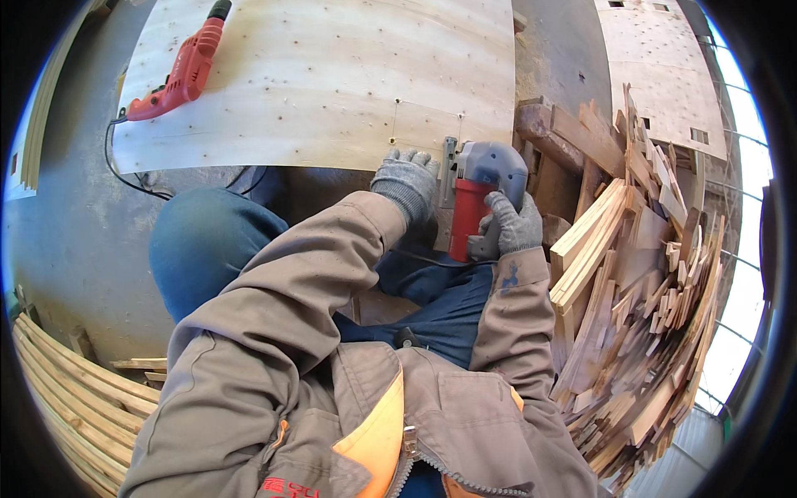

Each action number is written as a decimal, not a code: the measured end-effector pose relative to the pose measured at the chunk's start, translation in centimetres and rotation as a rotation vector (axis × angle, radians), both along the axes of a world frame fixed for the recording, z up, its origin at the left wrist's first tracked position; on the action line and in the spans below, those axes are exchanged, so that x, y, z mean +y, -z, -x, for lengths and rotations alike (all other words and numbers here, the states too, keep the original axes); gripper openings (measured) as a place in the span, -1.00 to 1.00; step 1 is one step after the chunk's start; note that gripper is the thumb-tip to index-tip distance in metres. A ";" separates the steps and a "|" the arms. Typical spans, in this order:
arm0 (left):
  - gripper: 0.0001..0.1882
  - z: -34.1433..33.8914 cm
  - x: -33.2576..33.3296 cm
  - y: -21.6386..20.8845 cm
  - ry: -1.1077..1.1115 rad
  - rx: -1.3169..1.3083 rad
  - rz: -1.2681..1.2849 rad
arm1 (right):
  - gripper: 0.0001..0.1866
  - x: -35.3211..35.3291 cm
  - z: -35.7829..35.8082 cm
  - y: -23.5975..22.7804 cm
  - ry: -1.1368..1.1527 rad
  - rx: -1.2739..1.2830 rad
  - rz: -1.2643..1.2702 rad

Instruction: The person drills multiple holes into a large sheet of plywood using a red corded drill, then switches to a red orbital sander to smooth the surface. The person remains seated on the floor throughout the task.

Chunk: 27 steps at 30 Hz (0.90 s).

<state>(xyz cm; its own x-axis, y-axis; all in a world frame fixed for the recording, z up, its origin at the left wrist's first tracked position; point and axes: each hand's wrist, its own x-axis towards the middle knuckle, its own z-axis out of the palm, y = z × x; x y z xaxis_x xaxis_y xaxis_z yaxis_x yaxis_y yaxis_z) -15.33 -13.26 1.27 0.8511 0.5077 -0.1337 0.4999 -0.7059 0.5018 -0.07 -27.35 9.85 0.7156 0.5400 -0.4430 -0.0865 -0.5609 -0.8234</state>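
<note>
Jigsaw (475, 199) right of centre at plywood's (315, 83) lower edge, fingers of right hand (516, 226) clamped on it, left hand's (407, 184) extended, loosely together at edge; probably lining up a cut, next move calling for steady feed.

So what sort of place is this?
Likely a woodworking shop or carpentry yard: a plywood sheet with a red corded drill lying on it, a jigsaw in the right hand, and a large heap of wood offcuts to the right.
</note>
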 end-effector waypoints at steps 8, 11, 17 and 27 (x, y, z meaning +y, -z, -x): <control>-0.76 -3.6 -1.0 2.3 -0.250 0.016 0.455 | -0.65 0.1 1.2 0.0 0.118 0.006 -0.023; -0.80 -3.5 -2.0 2.6 -0.365 -0.104 0.536 | -0.65 0.5 1.6 0.0 0.137 0.032 -0.050; -0.74 -3.3 -2.5 3.4 -0.498 -0.171 0.677 | -0.64 0.8 1.0 0.1 0.148 0.070 -0.021; -0.63 -2.2 -4.2 3.4 -0.447 -0.186 0.679 | -0.53 1.6 1.5 -0.3 0.114 -0.056 0.012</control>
